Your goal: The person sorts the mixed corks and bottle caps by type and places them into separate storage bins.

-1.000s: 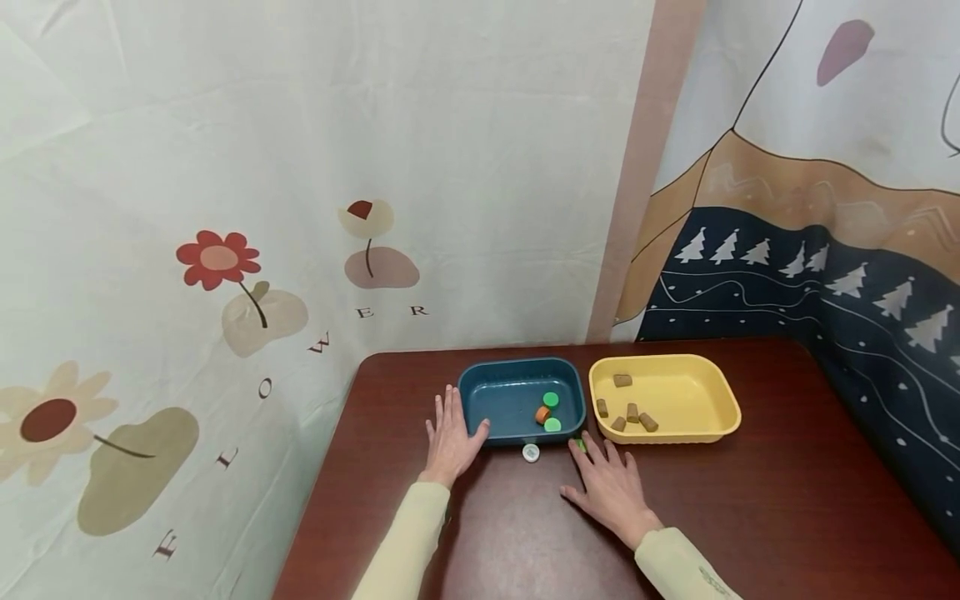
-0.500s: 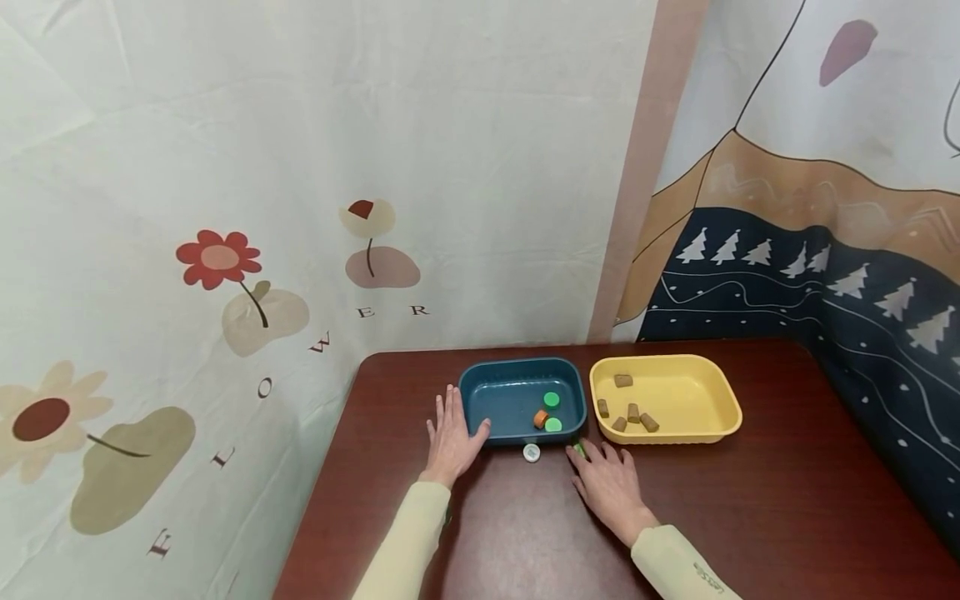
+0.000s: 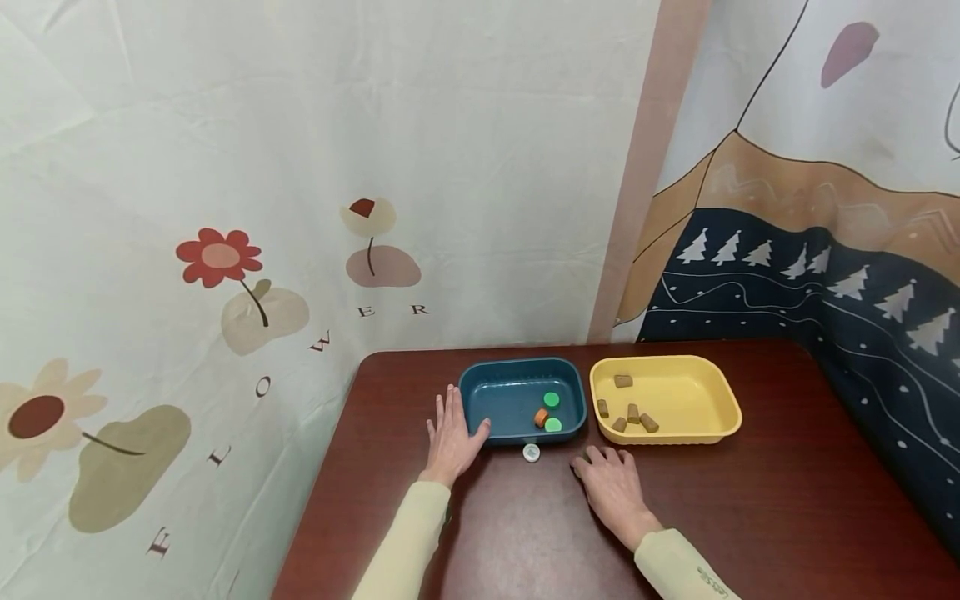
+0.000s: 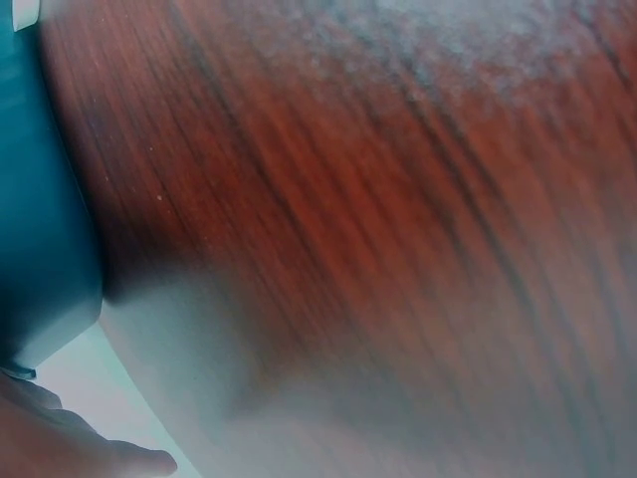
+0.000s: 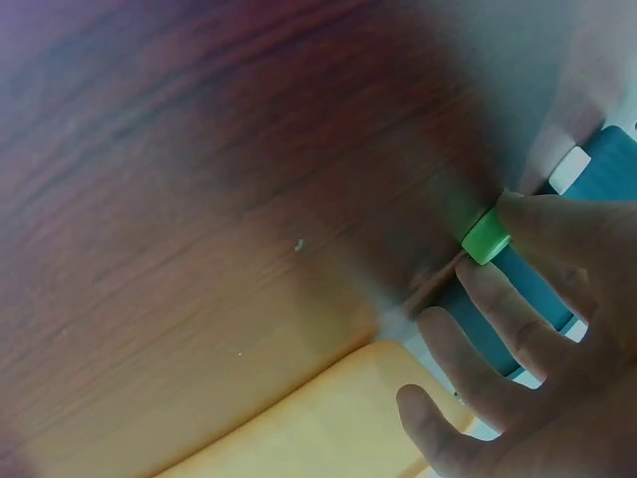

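My left hand (image 3: 452, 442) lies with straight fingers along the left side of a blue tray (image 3: 517, 363), its thumb at the front rim. That tray holds two green bottle caps (image 3: 551, 400) and an orange bottle cap (image 3: 541, 417). In front of it on the table sits a white bottle cap (image 3: 531, 452). Just right of that, my right hand (image 3: 613, 487) pinches another green bottle cap (image 5: 486, 237) between thumb and finger, low over the table. The hand hides this cap in the head view; the right wrist view shows it.
A yellow tray (image 3: 705, 400) stands right of the blue one, with several corks (image 3: 648, 422) towards its left side. Both trays sit near the back of the brown table (image 3: 517, 533). A printed cloth (image 3: 487, 167) hangs behind the table.
The right hand's fingers have curled in and closed on the green bottle cap in front of the trays, drawing back slightly. The left hand has stayed at the blue tray.
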Available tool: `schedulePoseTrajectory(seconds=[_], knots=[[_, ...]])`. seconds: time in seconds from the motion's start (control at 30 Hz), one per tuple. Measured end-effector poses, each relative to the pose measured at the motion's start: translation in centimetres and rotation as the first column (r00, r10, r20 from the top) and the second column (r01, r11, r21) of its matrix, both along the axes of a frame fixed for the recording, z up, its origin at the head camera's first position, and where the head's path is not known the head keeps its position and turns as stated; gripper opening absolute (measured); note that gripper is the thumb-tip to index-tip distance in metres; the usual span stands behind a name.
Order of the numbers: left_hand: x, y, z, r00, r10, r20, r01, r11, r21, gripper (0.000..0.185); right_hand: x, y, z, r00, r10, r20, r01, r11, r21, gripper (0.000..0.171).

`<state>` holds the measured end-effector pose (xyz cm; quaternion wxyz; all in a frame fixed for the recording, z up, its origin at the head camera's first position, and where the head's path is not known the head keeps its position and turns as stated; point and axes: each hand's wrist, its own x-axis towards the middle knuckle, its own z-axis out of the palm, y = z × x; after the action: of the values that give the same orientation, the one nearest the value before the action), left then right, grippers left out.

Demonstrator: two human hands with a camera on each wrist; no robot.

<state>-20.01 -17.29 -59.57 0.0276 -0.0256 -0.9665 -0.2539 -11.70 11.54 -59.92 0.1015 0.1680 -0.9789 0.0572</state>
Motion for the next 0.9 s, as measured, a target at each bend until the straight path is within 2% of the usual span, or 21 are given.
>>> schedulePoseTrajectory(seconds=[0.27, 0.5, 0.9], knots=[[0.1, 0.0, 0.1, 1.000, 0.001, 0.008, -0.001, 1.000, -0.005, 0.096, 0.4, 0.1, -0.2, 0.998, 0.024, -0.053, -0.026, 0.999, -0.034, 0.011], [0.2, 0.1, 0.1, 1.000, 0.003, 0.007, -0.003, 1.000, -0.003, 0.095, 0.7, 0.2, 0.1, 0.996, 0.040, -0.075, -0.048, 0.993, -0.107, 0.010], [0.2, 0.2, 0.3, 1.000, 0.007, -0.007, -0.007, 1.000, 0.015, 0.094, 0.4, 0.3, 1.6, 0.980, 0.048, -0.191, -0.093, 0.967, -0.238, 0.027]])
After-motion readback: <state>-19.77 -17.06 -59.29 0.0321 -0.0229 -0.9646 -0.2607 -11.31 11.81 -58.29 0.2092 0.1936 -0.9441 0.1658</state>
